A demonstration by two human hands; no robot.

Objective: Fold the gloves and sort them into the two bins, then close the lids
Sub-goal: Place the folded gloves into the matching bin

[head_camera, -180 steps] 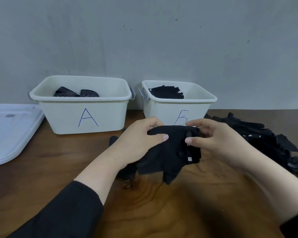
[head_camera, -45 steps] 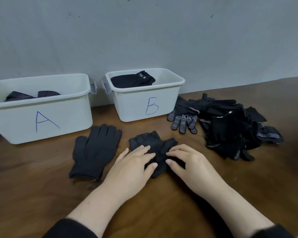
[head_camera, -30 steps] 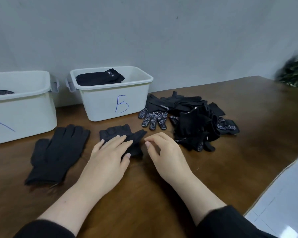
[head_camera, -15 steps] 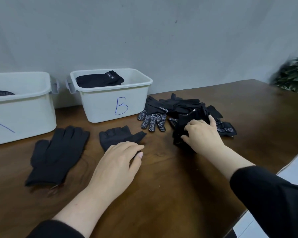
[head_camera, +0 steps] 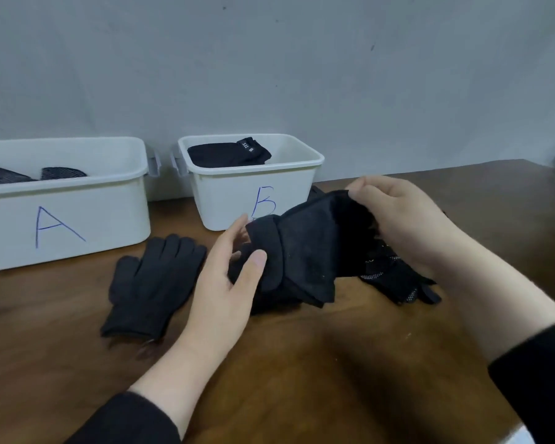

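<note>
change: half a second ago my right hand (head_camera: 407,219) was reaching into the loose heap of black gloves (head_camera: 398,277) at right and my left hand (head_camera: 228,283) lay on the tabletop (head_camera: 302,363); now both are up on a plain black knit glove (head_camera: 305,251) in front of me.
left fingers: thumb on top of the glove's near-left edge, other fingers behind it. Light pinch.
right fingers: curled, pinching the glove's upper far edge. Glove hangs between both hands, low over the tabletop.
glove type: no grip dots visible on it, so I judge it a mate for the flat plain black glove (head_camera: 156,283) lying left of my hands.
white plastic bin marked A (head_camera: 61,219): dotted gloves inside, no lid on.
white plastic bin marked B (head_camera: 257,193): one folded plain black bundle inside, no lid on.
meaning: new pairing cycle started; heap not empty, so plenty left to fold.
next: probably lay it on its mate, fold, drop in B.
lids: not in view.
</note>
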